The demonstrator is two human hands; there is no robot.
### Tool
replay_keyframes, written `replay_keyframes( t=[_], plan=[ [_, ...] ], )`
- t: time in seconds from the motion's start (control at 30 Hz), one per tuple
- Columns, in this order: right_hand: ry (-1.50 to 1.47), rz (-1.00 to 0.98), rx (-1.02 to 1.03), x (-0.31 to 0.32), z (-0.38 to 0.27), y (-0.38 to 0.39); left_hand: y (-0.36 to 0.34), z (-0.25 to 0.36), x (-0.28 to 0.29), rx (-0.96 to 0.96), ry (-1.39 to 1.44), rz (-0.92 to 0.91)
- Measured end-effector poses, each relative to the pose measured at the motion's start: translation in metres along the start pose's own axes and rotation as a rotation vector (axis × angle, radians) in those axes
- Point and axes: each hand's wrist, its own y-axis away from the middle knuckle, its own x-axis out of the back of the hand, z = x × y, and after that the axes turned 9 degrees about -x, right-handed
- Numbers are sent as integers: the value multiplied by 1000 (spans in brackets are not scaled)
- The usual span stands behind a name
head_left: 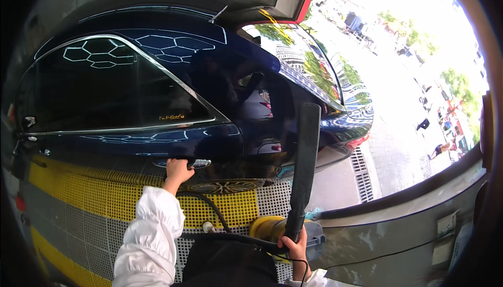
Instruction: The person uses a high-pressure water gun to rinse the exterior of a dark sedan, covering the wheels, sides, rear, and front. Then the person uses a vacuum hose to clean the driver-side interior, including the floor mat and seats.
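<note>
A dark blue car (209,98) stands side-on before me, its door closed and its tinted window (105,93) up. My left hand (178,170) is closed around the chrome door handle (203,163), fingers curled behind it. In my right hand (295,245) is a black vacuum nozzle (306,156), gripped near its lower end and pointing upward beside the rear of the car. A black hose (225,239) runs from my right hand across my front.
A yellow vacuum canister (267,228) stands by my right hand, partly hidden. Yellow and grey grating (105,203) covers the floor under me. A thin cable (377,260) crosses the floor at right. A drain grate (361,174) lies behind the car, near the bright street.
</note>
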Motion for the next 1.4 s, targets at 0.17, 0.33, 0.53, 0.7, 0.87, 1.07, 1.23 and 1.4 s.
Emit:
replay_keyframes(
  t=[0.17, 0.33, 0.53, 0.7, 0.87, 1.07, 1.23, 1.4],
  plan=[
    [-118, 125, 84, 23, 1, 22, -16, 13, 0, 123, -46, -158],
    [-78, 105, 91, 66, -24, 23, 72, 12, -4, 65, -65, -238],
    [65, -184, 20, 80, -44, -15, 283, 8, -27, -20, -114, -55],
    [123, -464, -127, 34, -13, -65, 467, 49, -23, 393, -135, -66],
    [482, -711, -11, -62, 35, -113, 616, 113, -51, 1181, 721, 940],
    [951, -934, 58, -198, 109, -116, 722, 164, -90, 1118, 989, 1772],
    [942, -1053, 133, -335, 173, -118, 752, 115, -135, 1307, 293, 2245],
    [927, -988, -33, -459, 216, -122, 757, 123, -125, 1372, 304, 2289]
  ],
)
